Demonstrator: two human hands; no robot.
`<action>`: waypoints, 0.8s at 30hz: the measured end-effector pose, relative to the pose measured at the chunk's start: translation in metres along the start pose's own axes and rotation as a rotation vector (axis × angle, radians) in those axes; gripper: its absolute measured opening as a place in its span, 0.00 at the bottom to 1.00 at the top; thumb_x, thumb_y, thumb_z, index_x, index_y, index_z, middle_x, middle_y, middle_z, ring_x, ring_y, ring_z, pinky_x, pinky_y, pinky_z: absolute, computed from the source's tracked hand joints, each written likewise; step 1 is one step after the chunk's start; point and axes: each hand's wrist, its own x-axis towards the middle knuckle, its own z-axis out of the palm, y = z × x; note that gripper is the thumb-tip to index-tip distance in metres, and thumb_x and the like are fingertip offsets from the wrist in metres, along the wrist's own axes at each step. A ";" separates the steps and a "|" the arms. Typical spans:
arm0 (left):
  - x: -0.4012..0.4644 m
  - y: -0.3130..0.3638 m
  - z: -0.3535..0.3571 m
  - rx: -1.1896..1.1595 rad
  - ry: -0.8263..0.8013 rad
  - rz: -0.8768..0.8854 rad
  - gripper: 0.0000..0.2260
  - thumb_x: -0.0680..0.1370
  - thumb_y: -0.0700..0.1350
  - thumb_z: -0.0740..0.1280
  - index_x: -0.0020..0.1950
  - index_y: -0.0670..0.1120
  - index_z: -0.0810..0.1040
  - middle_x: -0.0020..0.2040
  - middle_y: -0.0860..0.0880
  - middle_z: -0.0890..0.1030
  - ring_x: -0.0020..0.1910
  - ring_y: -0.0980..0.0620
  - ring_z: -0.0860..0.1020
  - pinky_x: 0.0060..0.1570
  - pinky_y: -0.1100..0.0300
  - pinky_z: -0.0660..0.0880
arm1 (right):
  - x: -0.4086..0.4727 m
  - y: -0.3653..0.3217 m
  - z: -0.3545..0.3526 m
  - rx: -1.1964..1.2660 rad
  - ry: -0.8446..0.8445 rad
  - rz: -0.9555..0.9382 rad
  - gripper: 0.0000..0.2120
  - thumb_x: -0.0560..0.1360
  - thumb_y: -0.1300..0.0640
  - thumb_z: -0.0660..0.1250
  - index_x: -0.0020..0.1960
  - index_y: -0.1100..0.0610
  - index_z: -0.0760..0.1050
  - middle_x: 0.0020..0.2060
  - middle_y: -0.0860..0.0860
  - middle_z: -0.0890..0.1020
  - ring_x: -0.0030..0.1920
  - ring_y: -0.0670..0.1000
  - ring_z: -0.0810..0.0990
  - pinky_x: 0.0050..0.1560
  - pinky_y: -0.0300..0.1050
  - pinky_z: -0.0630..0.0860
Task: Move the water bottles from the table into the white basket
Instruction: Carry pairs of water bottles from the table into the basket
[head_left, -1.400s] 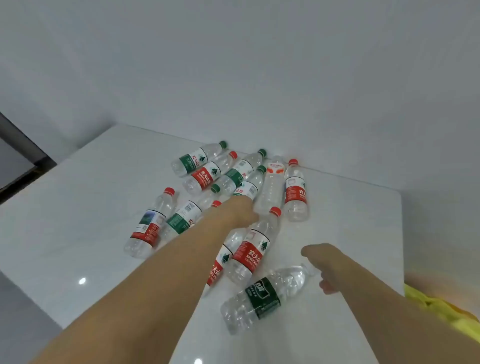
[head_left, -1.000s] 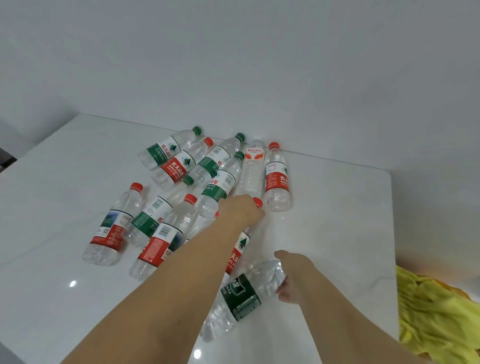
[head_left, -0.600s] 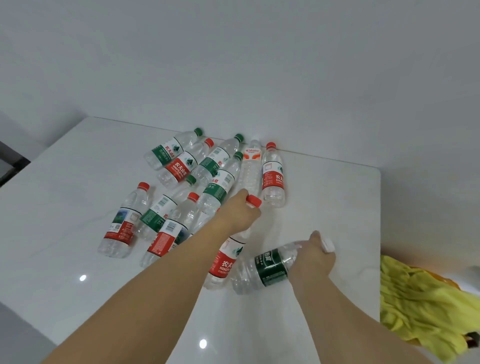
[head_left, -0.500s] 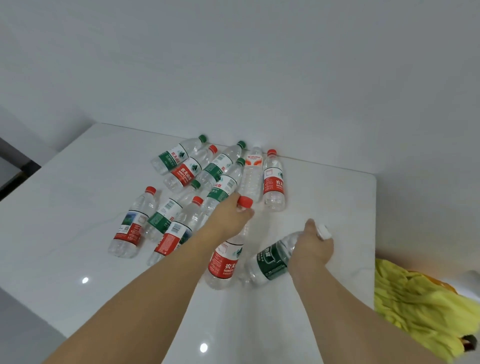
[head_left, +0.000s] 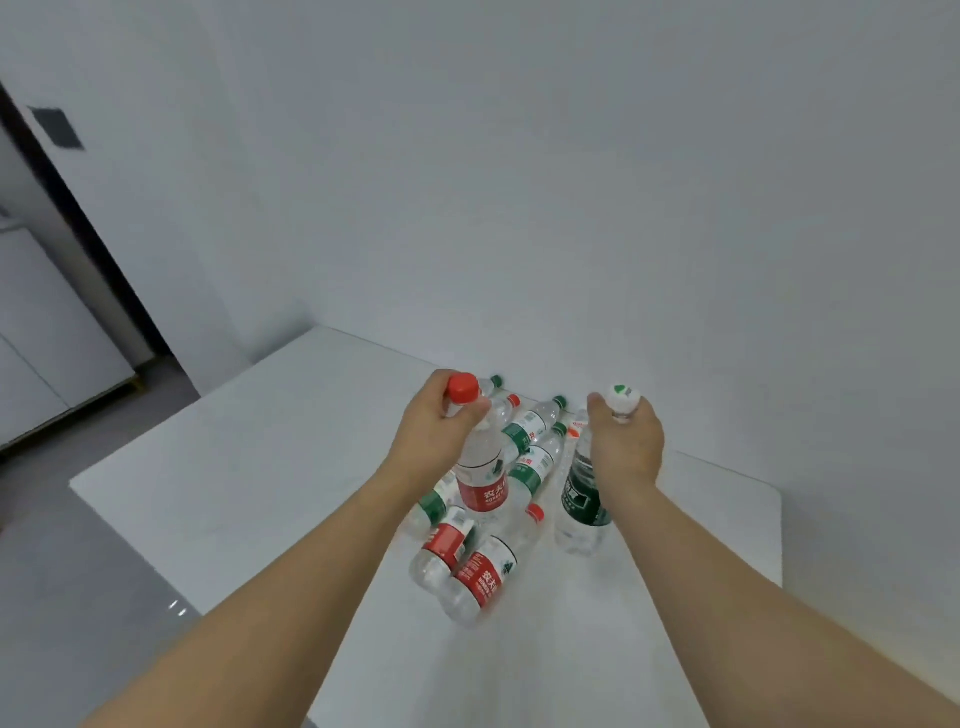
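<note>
Item: my left hand clamped on red-capped, red-labelled clear plastic bottle; right hand clamped on white-capped, green-labelled clear bottle, both hanging below. Risk, I judge: neck-only grips slipping. White basket unseen.

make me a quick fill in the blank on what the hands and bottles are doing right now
1. The left hand holds by its neck a bottle with a ____ cap.
2. The bottle in the right hand has a dark ____ label.
3. Both held bottles hang with their caps pointing ____.
4. The other bottles on the white table are all ____ on their sides.

Missing words: red; green; up; lying
</note>
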 end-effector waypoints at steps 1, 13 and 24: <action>0.005 0.007 -0.019 -0.006 0.002 0.016 0.06 0.78 0.48 0.70 0.53 0.55 0.75 0.52 0.54 0.81 0.53 0.55 0.78 0.49 0.60 0.73 | -0.009 -0.013 0.014 0.002 -0.027 -0.035 0.09 0.75 0.49 0.70 0.39 0.48 0.71 0.35 0.44 0.77 0.36 0.47 0.76 0.35 0.42 0.69; 0.058 0.076 -0.227 0.063 0.152 0.110 0.08 0.77 0.50 0.69 0.53 0.51 0.75 0.50 0.51 0.80 0.50 0.54 0.78 0.45 0.60 0.72 | -0.097 -0.172 0.188 0.193 -0.325 -0.234 0.07 0.73 0.54 0.72 0.42 0.54 0.74 0.37 0.50 0.78 0.35 0.48 0.75 0.36 0.41 0.73; 0.082 0.077 -0.439 0.154 0.305 0.184 0.07 0.76 0.48 0.72 0.46 0.55 0.74 0.46 0.52 0.78 0.41 0.55 0.76 0.38 0.61 0.70 | -0.180 -0.261 0.365 0.240 -0.503 -0.326 0.11 0.71 0.58 0.74 0.47 0.63 0.78 0.38 0.51 0.79 0.36 0.49 0.76 0.39 0.43 0.74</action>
